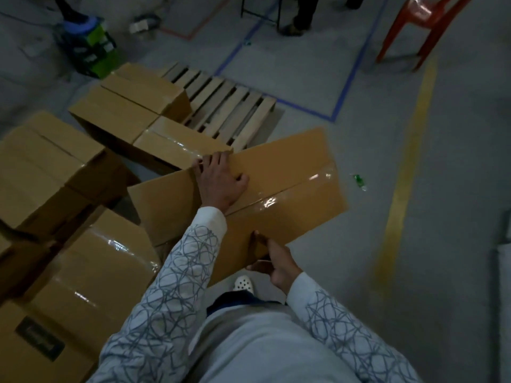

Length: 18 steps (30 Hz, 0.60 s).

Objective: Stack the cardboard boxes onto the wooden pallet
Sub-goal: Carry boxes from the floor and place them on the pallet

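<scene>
Between both hands, held clear of the floor: a cardboard box point(290, 172), carried by a person and just short of the pallet point(260, 111) that lies beyond the left hand. Left hand point(221, 183) lies palm-down on the box top w/ fingers point(206, 163) hooked over the far edge. Right hand point(279, 268) clamps the near corner, thumb on top, other fingers tucked out of sight below.

Three stacked boxes point(116, 117) sit past the left fingertips, apparently on the pallet's left part. Bare slats point(221, 100) show ahead of the hands, to the right of them. Loose boxes point(83, 244) wait outside the left arm.

Handling, as a judgement: the box looks stiff & square-edged, sealed w/ glossy tape point(279, 199) along the top seam. The tape is prob. slick, so bare cardboard gives the better hold. Weight can't be read from here; a carry by one edge and one corner suggests light to moderate. Best purchase is on opposite edges or under the bottom corners, not on the flaps, which could bow. A top-heavy grip risks a tilt when lowering onto the slats.

Past the right hand: a yellow floor line point(401, 189) & a red chair point(423, 23).
</scene>
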Each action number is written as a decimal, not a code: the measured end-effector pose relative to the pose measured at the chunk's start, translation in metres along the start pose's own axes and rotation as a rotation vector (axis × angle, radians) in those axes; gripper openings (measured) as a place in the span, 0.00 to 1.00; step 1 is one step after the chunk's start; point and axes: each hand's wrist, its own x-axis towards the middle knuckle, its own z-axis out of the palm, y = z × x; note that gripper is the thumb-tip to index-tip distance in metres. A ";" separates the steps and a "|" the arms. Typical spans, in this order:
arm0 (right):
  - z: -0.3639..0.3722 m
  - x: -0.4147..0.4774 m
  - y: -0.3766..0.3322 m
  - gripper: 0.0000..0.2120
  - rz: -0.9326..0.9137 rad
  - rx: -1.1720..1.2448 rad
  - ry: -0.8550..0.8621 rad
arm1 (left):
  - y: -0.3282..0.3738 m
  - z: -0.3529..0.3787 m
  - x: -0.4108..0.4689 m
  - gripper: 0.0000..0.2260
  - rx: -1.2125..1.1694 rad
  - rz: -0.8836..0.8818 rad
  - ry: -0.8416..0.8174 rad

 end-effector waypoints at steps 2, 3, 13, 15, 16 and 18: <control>-0.005 0.014 -0.042 0.33 -0.030 0.025 0.053 | 0.015 -0.001 0.037 0.34 -0.032 -0.014 -0.008; -0.008 0.023 -0.063 0.32 -0.044 0.031 0.077 | 0.024 0.001 0.054 0.35 -0.051 -0.023 -0.010; -0.050 0.176 -0.330 0.36 -0.291 -0.019 0.233 | 0.147 0.089 0.247 0.36 -0.262 -0.227 0.010; -0.050 0.199 -0.395 0.41 -0.360 -0.044 0.284 | 0.178 0.098 0.285 0.36 -0.277 -0.314 0.028; -0.047 0.209 -0.427 0.45 -0.385 -0.097 0.337 | 0.192 0.099 0.303 0.35 -0.294 -0.360 0.040; -0.034 0.223 -0.489 0.49 -0.416 -0.259 0.428 | 0.212 0.095 0.338 0.35 -0.347 -0.448 0.071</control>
